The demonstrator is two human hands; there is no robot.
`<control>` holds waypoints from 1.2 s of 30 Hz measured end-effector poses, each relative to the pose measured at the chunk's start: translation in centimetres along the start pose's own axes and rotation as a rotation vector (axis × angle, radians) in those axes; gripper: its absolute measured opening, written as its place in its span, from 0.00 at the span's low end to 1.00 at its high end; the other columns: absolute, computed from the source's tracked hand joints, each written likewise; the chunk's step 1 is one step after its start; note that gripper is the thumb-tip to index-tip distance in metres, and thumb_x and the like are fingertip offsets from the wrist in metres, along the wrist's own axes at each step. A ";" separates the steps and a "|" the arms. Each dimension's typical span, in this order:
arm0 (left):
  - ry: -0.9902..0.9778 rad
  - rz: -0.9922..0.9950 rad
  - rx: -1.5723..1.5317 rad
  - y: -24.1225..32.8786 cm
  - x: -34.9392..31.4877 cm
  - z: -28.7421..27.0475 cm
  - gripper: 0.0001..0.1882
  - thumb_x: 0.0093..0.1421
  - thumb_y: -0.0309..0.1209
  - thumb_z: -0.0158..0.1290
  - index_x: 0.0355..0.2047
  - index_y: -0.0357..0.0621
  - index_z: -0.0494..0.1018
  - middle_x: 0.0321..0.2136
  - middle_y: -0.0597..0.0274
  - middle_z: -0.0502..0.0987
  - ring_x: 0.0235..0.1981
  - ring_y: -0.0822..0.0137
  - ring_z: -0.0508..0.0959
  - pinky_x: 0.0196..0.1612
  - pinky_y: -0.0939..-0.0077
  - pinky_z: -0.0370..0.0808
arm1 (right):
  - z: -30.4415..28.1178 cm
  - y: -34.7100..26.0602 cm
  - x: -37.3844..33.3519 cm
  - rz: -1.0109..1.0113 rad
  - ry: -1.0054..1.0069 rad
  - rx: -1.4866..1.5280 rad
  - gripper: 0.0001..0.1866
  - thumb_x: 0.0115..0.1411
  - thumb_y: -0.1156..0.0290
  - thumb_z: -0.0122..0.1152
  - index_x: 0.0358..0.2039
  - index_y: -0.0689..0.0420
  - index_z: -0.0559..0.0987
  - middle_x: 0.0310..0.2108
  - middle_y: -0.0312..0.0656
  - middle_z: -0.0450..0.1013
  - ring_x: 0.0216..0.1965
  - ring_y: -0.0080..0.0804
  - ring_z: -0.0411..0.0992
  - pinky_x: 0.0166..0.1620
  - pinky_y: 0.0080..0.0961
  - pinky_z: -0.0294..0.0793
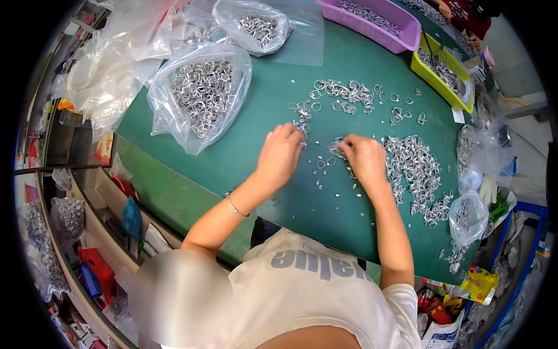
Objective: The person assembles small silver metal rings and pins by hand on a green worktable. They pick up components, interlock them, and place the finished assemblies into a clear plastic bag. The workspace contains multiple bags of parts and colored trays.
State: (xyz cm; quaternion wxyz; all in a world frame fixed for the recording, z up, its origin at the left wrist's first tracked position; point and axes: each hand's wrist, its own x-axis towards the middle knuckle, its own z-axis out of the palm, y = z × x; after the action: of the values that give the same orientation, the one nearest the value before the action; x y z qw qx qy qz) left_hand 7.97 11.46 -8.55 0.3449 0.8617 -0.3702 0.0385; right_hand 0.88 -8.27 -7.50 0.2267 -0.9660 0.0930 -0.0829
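My left hand (281, 152), with a bracelet (233, 205) on its forearm, is closed. Its fingertips touch the lower end of a strand of silver rings (303, 109), and what they hold is hidden. To the right, my right hand (366, 158) is closed on a blurred small cluster of silver rings (335, 146). Between the hands lie a few loose rings (325, 163) and small metal bits (318, 184). A large heap of rings (415, 168) spreads just right of my right hand, and a smaller pile (346, 93) lies beyond both hands.
Clear plastic bags of rings (200, 99) stand at the back left of the green table (267, 87). A purple basket (372, 26) and a yellow-green basket (444, 72) hold more rings. Another bag (468, 216) sits at the right edge. A co-worker's hand (445, 11) shows at the far right.
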 end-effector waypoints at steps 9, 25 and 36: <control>-0.234 -0.702 -1.396 0.0 -0.7 -1.3 0.10 0.60 0.20 0.45 0.41 0.36 0.70 0.30 0.63 0.76 0.24 0.78 0.68 0.26 0.86 0.66 | -3.7 3.9 -1.6 0.280 0.093 -0.156 0.09 0.53 0.65 0.62 0.24 0.58 0.77 0.17 0.45 0.73 0.21 0.44 0.72 0.25 0.37 0.69; -0.219 -0.362 -0.701 2.2 -2.9 -0.7 0.13 0.52 0.18 0.52 0.40 0.38 0.73 0.28 0.62 0.69 0.30 0.69 0.72 0.32 0.76 0.70 | -2.1 1.2 -2.6 0.297 -0.239 1.095 0.05 0.56 0.76 0.58 0.33 0.59 0.73 0.23 0.33 0.70 0.20 0.16 0.62 0.20 0.15 0.59; -0.254 -0.046 -0.322 2.9 -0.9 1.8 0.08 0.52 0.22 0.55 0.34 0.39 0.73 0.30 0.60 0.66 0.34 0.64 0.70 0.34 0.73 0.70 | -3.6 3.0 -4.9 0.393 -0.037 0.919 0.19 0.60 0.66 0.57 0.13 0.58 0.69 0.12 0.28 0.60 0.16 0.13 0.57 0.19 0.15 0.52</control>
State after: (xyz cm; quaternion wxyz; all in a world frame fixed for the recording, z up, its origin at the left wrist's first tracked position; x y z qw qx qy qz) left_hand 5.07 9.48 -8.61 0.4294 0.8018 -0.3921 -0.1379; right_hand -4.99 -11.37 -6.30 0.6419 -0.7316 0.2231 -0.0541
